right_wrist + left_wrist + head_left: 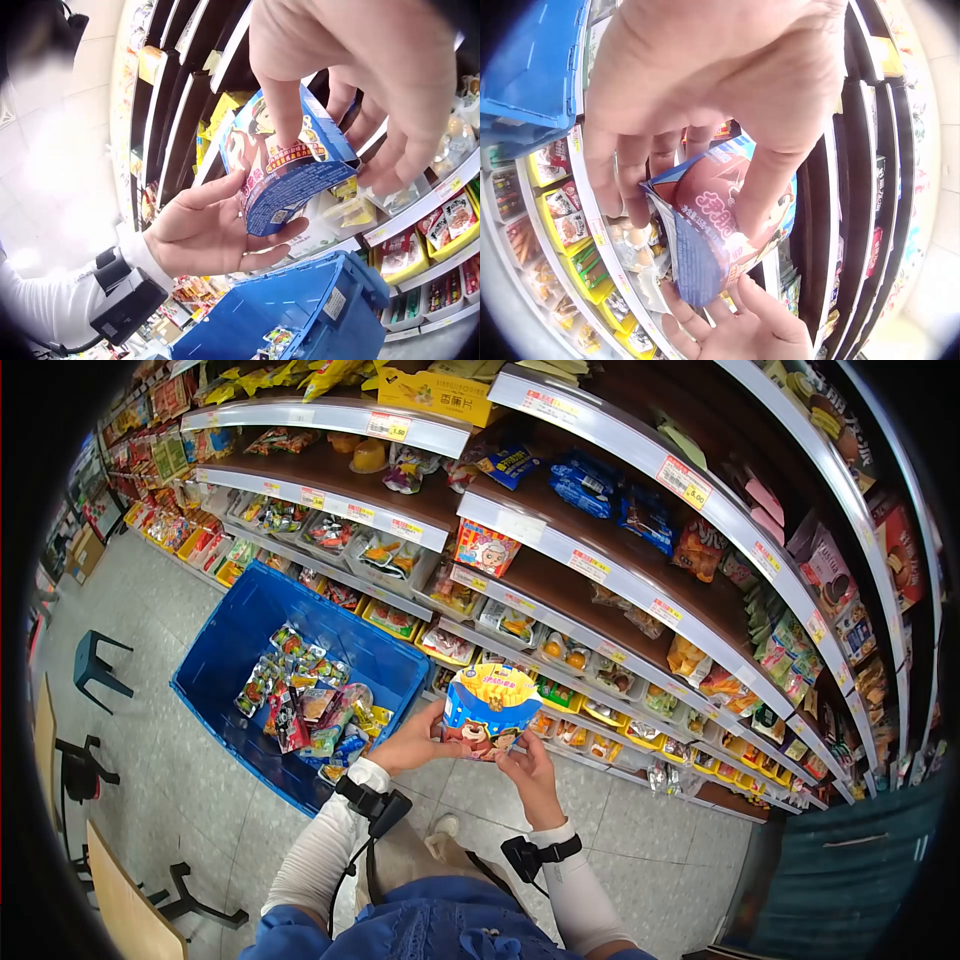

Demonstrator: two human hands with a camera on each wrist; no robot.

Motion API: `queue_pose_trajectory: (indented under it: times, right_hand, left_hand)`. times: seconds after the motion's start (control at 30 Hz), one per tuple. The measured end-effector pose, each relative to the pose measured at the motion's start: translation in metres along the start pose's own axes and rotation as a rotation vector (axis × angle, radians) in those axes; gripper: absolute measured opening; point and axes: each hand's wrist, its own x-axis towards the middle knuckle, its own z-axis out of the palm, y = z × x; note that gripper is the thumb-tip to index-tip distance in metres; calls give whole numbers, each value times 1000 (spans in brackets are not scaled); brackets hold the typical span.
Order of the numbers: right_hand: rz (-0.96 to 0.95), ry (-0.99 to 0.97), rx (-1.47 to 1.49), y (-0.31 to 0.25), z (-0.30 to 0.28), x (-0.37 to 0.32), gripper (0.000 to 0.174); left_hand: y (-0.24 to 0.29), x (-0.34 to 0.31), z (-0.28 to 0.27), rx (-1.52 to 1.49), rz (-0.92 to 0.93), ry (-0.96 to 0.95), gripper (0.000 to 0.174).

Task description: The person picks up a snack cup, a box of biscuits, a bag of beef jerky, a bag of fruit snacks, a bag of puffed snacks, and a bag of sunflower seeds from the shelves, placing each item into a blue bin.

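Both hands hold a blue-and-yellow cardboard snack box [490, 710] with cartoon figures on its front, raised before the shelves. My left hand [408, 743] grips its left side; in the right wrist view the left thumb lies at the box's edge and the fingers spread under it. On the opposite side, my right hand [532, 780] pinches the lower right corner, its thumb [283, 112] on the printed front and its fingers behind. The curved bottom panel [296, 199], covered in small print, faces the right wrist camera.
A large blue crate [225, 660] with a pile of packaged snacks [305, 695] stands on the floor at left. Tiered shelves [600, 570] of packets and small bins curve across the front and right. A green stool [95, 665] and wooden chair [125, 900] stand at far left.
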Motion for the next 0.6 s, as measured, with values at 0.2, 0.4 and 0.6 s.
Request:
queue_pose_trajectory:
  times: [0.2,0.4,0.6]
  right_hand:
    - [26,53,-106,22,44,8,54]
    - [91,-42,-110,57,118,26,56]
    - [69,18,-60,85,179,54,56]
  left_hand:
    - [-6,-20,-45,118,-64,33,66]
    - [-16,-54,-123,175,-99,99,66]
    - [-16,-77,-188,163,-174,123,73]
